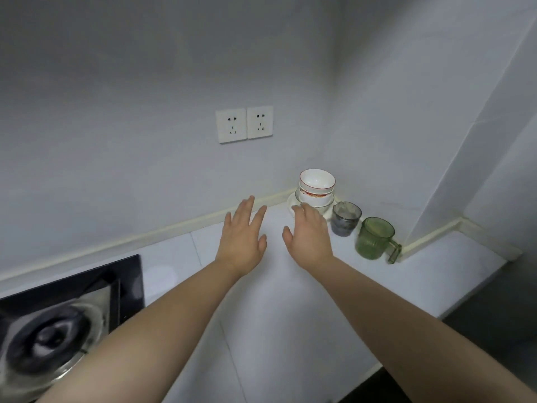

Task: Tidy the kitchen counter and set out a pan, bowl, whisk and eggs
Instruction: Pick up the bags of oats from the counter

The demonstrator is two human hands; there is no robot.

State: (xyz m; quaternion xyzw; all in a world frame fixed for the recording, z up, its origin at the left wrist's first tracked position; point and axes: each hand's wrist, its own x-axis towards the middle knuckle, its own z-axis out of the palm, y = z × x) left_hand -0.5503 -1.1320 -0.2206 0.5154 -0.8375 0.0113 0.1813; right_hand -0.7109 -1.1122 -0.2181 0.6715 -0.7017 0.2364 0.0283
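- White worktop (290, 301) runs into a wall corner, with the hob (58, 330) at my near left
- A bowl (316, 183) is stacked in that corner, with a grey glass (345, 218) and a green mug (374, 238) just beside it
- My left hand (242, 237) and right hand (309, 239) are both spread and holding nothing
- I judge I'm reaching for the bowl, and next I need a steady grip on both its sides

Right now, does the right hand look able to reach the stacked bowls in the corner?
Probably yes. The right hand is open with its fingertips by the near edge of the stacked bowls, nothing between them. The grey glass and green mug stand aside.
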